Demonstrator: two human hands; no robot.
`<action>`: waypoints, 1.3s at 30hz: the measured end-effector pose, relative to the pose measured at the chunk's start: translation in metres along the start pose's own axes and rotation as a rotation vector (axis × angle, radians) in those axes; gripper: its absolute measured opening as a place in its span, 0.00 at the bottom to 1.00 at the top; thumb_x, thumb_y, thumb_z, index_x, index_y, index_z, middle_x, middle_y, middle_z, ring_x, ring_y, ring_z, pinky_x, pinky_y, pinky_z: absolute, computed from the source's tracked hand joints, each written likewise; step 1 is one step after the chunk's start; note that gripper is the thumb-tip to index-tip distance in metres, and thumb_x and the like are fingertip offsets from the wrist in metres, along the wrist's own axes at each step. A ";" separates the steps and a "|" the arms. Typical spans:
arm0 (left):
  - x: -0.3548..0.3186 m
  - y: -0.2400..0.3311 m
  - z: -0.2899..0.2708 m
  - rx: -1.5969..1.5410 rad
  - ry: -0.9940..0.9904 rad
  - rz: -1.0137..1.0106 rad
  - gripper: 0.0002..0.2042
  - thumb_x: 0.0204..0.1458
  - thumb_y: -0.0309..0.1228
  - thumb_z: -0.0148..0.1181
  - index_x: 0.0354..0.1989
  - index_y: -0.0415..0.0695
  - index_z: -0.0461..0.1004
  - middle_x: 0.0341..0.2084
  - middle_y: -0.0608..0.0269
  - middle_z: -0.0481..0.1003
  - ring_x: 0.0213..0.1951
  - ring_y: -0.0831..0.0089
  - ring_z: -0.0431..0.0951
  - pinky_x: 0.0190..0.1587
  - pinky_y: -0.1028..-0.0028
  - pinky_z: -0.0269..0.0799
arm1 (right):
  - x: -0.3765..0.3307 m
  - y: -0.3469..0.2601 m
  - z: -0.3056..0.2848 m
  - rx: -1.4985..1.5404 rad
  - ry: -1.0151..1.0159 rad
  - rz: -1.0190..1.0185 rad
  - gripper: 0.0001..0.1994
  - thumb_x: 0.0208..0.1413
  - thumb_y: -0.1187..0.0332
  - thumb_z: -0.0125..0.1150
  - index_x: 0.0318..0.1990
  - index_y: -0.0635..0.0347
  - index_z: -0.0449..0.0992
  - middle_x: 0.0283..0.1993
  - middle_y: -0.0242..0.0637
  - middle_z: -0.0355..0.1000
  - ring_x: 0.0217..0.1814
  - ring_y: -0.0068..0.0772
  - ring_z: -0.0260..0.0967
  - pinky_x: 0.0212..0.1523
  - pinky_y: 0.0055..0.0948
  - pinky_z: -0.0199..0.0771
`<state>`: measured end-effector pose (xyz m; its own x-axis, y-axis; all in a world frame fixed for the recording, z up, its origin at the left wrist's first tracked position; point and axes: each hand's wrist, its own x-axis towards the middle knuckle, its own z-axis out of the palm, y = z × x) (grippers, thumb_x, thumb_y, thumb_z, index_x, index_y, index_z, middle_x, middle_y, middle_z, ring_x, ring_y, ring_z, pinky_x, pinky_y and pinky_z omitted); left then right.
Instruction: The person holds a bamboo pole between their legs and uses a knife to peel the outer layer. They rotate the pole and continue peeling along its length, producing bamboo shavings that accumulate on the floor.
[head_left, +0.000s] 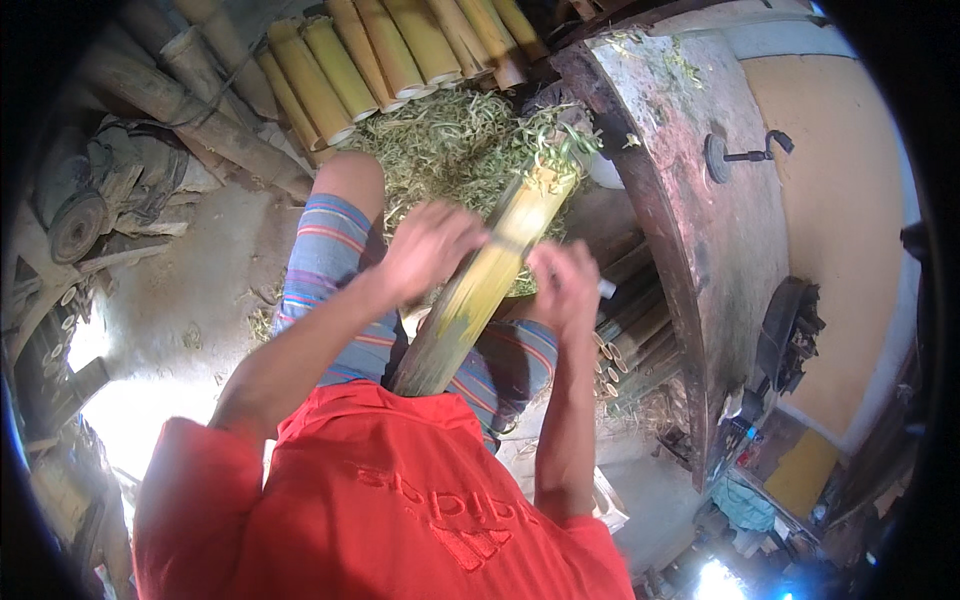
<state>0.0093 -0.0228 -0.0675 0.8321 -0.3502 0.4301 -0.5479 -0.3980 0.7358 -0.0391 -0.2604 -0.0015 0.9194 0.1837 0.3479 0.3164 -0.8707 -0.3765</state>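
A thick bamboo section slants up from my lap between my knees. Its far part is bare yellow, while green skin stays on the near end. Across it lies a thin dark blade, blurred, that looks like a drawknife. My left hand is closed at the blade's left end, and my right hand is closed at its right end; a pale handle tip pokes out beside that hand. Both hands are smeared by motion. Curled green shavings cling at the bamboo's far end.
A heap of green shavings covers the floor ahead. Beyond it, cut bamboo sections lie in a row. A worn table with a metal crank stands right, thin bamboo tubes beneath. Poles lean at far left.
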 end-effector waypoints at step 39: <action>0.019 -0.007 0.013 0.006 0.030 -0.030 0.07 0.60 0.33 0.68 0.41 0.44 0.80 0.37 0.58 0.83 0.41 0.54 0.82 0.46 0.55 0.73 | 0.012 0.003 0.003 -0.052 0.008 0.117 0.10 0.62 0.60 0.70 0.46 0.51 0.85 0.39 0.32 0.79 0.38 0.44 0.75 0.38 0.43 0.71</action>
<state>0.0273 -0.0377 -0.0715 0.8503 -0.3122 0.4238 -0.5232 -0.4129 0.7455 -0.0262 -0.2594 -0.0014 0.9472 0.0759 0.3115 0.1946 -0.9083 -0.3704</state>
